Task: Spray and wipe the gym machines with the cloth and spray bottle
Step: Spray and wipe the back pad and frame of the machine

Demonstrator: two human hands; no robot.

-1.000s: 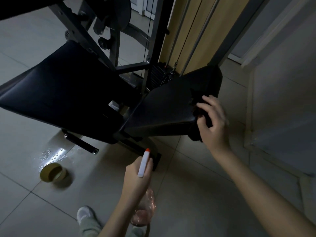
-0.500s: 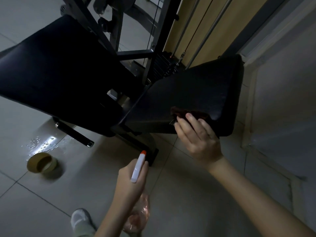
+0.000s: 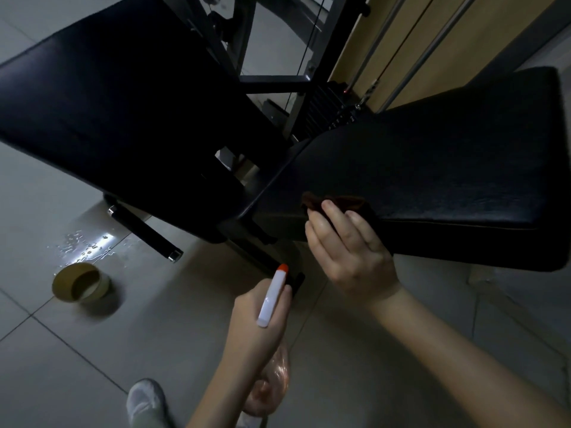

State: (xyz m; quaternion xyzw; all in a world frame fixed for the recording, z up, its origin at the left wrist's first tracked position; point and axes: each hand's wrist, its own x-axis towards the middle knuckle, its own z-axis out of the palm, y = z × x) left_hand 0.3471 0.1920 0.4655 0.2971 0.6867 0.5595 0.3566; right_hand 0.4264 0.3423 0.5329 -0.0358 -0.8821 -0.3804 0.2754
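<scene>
From the head camera, the right hand (image 3: 349, 254) lies with nearly straight fingers on a dark brown cloth (image 3: 336, 203), pressing it against the near edge of the black seat pad (image 3: 448, 168). The thumb is hidden, so whether it also pinches the cloth cannot be told. The cloth is bunched small under the fingertips, close to the pad's narrow left end, where it meets the larger back pad (image 3: 108, 97). The left hand (image 3: 259, 322) is wrapped around the neck of the spray bottle (image 3: 273, 295), held low over the floor near the pad's near edge, with its orange tip pointing up toward the pad. The step in hand looks like wiping the seat. To do it well, the cloth would be better spread flatter so more of it touches. It should be drawn in long overlapping strokes toward the pad's far right end, going over the rim and side as well. The bottle should stay clear of the wiping path. On the floor to the left there is a wet patch (image 3: 86, 245) beside a brown round tub or roll (image 3: 80, 284), and a pale shoe (image 3: 145, 403) shows at the bottom.
</scene>
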